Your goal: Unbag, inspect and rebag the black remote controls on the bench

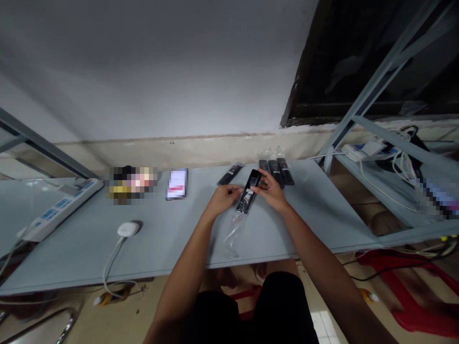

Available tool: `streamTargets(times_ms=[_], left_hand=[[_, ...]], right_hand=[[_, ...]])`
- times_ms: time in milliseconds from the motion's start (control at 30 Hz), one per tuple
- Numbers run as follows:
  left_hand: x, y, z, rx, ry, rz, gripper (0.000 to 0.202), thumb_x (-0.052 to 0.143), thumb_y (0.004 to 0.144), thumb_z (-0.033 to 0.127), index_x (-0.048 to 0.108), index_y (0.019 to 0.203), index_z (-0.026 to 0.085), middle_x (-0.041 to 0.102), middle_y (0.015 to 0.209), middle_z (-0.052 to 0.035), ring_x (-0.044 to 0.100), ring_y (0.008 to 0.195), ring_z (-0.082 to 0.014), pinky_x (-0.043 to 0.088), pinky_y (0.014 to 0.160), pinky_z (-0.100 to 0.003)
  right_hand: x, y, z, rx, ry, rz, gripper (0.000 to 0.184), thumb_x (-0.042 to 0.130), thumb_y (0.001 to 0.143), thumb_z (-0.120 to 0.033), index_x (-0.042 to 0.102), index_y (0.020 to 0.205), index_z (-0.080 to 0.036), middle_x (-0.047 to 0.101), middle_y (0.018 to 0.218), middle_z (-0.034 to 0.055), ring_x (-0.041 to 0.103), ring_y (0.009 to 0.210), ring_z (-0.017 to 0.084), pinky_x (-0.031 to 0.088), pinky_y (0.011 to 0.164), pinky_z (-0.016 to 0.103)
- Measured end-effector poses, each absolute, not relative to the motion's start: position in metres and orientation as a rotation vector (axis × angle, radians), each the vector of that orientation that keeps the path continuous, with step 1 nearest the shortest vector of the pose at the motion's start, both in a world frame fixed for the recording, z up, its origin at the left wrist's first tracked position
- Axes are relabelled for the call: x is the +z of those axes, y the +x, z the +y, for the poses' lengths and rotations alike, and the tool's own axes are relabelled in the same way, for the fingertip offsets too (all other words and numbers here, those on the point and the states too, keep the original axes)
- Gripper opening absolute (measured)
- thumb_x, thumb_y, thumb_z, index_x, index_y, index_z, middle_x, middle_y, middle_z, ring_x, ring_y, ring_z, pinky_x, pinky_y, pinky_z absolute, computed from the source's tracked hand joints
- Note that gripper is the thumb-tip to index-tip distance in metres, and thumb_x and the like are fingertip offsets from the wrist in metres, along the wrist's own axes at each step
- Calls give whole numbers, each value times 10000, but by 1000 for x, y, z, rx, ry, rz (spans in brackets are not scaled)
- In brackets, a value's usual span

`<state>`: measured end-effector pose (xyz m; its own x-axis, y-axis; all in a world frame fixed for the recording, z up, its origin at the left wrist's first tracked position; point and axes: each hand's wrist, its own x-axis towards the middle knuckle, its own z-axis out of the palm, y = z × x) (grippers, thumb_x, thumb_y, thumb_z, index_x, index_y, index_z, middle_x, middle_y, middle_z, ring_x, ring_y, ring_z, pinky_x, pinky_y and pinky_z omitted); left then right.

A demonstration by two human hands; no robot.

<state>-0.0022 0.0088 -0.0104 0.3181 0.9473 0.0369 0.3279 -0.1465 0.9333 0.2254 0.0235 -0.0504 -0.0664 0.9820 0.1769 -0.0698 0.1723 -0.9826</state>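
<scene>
A black remote control (pixel 254 178), its lower part inside a clear plastic bag (pixel 234 236), is tilted between my hands above the table. My right hand (pixel 273 192) grips its upper right side, thumb across the front. At its left edge, my left hand (pixel 224 199) has its fingers pinched together, seemingly on the bag; the exact contact is hard to make out. The loose end of the bag trails toward the table's front edge. Behind my left hand lies another black remote in plastic (pixel 230 174). Several more bagged remotes (pixel 277 173) lie side by side behind my right hand.
On the grey-blue table (pixel 154 258) are a phone (pixel 177 184), a white charger-like device (pixel 128 229) with a cable, and a blurred-out item (pixel 131 185). A power strip (pixel 62 210) lies at left. Metal frame posts (pixel 344 129) flank the table; a red stool (pixel 412 296) stands right.
</scene>
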Motion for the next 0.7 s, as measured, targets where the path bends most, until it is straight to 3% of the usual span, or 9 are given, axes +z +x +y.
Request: streamTargets(times_ms=[233, 433, 567, 700], left_hand=[[-23, -3, 11, 810, 1438, 1196, 358, 779, 766, 490, 752, 815, 137, 669, 667, -20, 558, 578, -127, 418, 569, -257], [-30, 2, 13, 926, 1392, 1195, 365, 787, 764, 498, 753, 844, 144, 683, 685, -16, 545, 555, -115, 423, 556, -254], [-31, 7, 12, 1004, 1430, 1228, 359, 771, 786, 486, 773, 886, 141, 708, 715, -28, 557, 583, -125, 427, 576, -259], [-30, 11, 8, 1003, 1525, 1202, 301, 738, 816, 443, 769, 857, 147, 731, 747, -40, 615, 654, -152, 469, 644, -276]], right_hand=[[-52, 222, 22, 1221, -981, -1298, 923, 943, 649, -457, 548, 1465, -283, 706, 1203, 77, 734, 901, 208, 603, 874, 397], [-50, 224, 17, 1178, -1004, -1528, 560, 833, 813, -527, 674, 1244, -208, 690, 780, 0, 670, 729, 195, 562, 796, 368], [-52, 224, 15, 1077, -1004, -1662, 367, 726, 924, -542, 743, 1067, -205, 748, 905, 54, 695, 835, 217, 537, 838, 374], [-46, 222, 12, 1025, -915, -1898, 367, 718, 922, -572, 793, 845, -221, 744, 1016, 90, 696, 996, 254, 522, 920, 390]])
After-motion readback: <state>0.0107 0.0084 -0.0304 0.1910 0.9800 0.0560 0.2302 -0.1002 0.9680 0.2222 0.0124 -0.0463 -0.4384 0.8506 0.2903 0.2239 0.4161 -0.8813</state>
